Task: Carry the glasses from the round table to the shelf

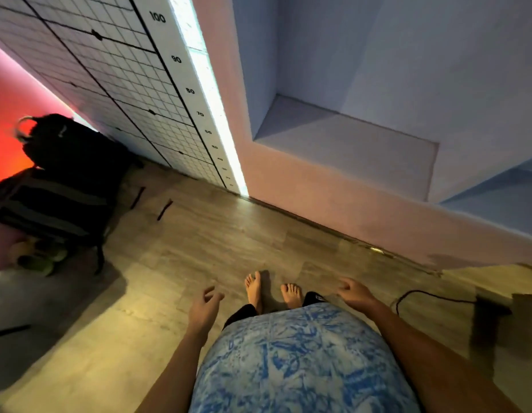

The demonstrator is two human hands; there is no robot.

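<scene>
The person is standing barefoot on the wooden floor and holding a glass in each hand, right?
Not quite. The head view shows the left hand and right hand both open and empty; no glass is in view. The rest is right: bare feet on the wooden floor.

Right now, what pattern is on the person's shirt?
A mottled blue-and-white tie-dye pattern on the shirt, seen in the head view.

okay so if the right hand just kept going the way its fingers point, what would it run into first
The right hand is open and empty, fingers pointing forward and a bit left. Nothing stands close ahead; past bare wooden floor, it would probably meet the low pink wall under the recessed shelf, though depth is uncertain.
</scene>
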